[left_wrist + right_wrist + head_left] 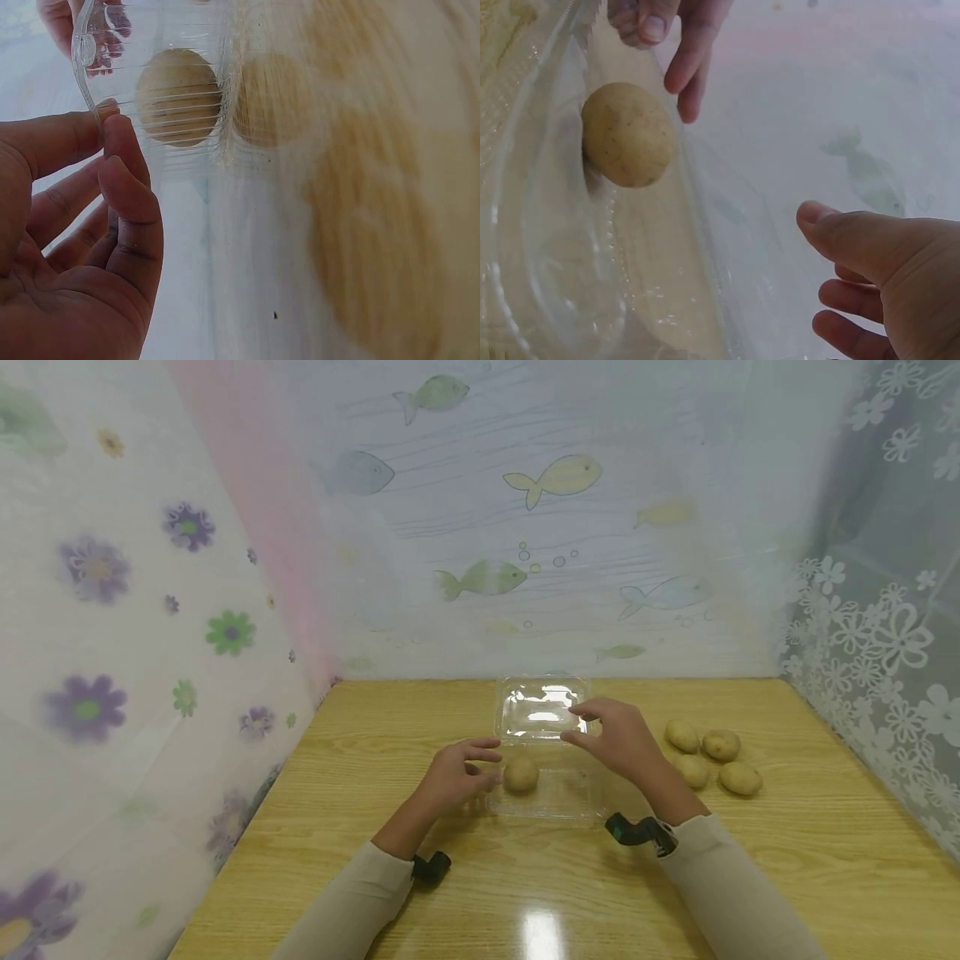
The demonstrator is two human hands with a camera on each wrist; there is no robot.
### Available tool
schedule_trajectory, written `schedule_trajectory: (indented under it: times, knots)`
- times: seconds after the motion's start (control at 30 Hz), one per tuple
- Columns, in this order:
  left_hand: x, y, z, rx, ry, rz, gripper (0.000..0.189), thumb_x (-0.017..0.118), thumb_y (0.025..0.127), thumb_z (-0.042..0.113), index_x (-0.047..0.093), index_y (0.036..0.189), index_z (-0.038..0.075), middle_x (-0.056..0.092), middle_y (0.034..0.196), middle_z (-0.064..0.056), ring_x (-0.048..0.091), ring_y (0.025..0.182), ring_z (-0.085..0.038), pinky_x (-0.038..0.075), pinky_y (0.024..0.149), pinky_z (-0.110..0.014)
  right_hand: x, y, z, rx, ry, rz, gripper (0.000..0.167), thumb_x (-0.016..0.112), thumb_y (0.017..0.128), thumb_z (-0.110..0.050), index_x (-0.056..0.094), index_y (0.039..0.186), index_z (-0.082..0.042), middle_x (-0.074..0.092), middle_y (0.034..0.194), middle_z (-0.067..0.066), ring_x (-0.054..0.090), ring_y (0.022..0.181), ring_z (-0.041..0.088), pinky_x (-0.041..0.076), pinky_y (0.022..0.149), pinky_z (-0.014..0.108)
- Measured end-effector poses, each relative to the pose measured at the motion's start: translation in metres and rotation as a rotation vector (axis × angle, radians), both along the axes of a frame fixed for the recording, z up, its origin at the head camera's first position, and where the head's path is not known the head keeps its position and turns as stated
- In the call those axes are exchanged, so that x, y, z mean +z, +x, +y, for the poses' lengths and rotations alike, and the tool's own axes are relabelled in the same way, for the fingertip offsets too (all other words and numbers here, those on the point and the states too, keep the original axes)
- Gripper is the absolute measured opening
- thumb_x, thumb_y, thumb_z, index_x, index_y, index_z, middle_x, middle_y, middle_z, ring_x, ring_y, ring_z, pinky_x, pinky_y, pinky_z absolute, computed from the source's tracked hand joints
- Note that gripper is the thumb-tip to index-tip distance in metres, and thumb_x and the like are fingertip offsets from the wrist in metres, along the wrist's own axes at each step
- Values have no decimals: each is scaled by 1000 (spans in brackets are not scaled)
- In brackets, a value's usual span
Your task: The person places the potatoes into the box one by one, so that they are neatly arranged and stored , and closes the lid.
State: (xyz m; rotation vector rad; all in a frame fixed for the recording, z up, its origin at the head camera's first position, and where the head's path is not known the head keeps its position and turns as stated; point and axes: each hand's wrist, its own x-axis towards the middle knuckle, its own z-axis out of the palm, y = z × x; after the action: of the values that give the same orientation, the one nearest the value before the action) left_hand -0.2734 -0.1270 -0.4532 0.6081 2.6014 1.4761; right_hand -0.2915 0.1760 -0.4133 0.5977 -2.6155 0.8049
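Observation:
A clear plastic clamshell container [551, 815] lies on the table with its lid [542, 727] folded back away from me. One potato [521, 775] sits at the left end of its base; the left wrist view shows this potato [178, 97] through the ribbed wall. My left hand [455, 774] pinches the container's left rim between thumb and index finger, the other fingers loosely bent. Over the lid's right side hovers my right hand [618, 739], thumb and fingers spread apart. Nothing lies between those fingers in the right wrist view.
Several loose potatoes [722, 745] lie grouped on the wooden table [375, 718], right of the container and beyond the right forearm. Patterned sheets hang along the left, back and right table edges. Each wrist carries a black camera mount [633, 831].

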Motion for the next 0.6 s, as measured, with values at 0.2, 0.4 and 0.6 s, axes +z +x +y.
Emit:
schedule_trajectory:
  times: [0.2,0.4,0.6]
  knots:
    - [0,0,-1,-1,-17,6,35,79,93,17,74,125,5,58,151,3,73,101,-26,63,78,-28,-1,-2,4,-10,-10,-14,48,83,89,-38,75,125,-7,73,126,12,72,107,32,57,93,54]
    - [1,1,0,0,-14,-2,36,79,93,17,74,125,4,57,151,3,73,101,-27,64,78,-29,-1,-3,7,-22,-18,-46,47,83,89,-37,74,126,-10,72,129,10,71,110,30,58,92,52]
    - [3,3,0,1,-8,-2,35,80,92,17,75,124,4,57,151,1,73,102,-29,64,80,-32,2,-3,10,-35,-12,-49,46,83,90,-37,75,124,-8,72,129,12,71,111,32,58,91,54]
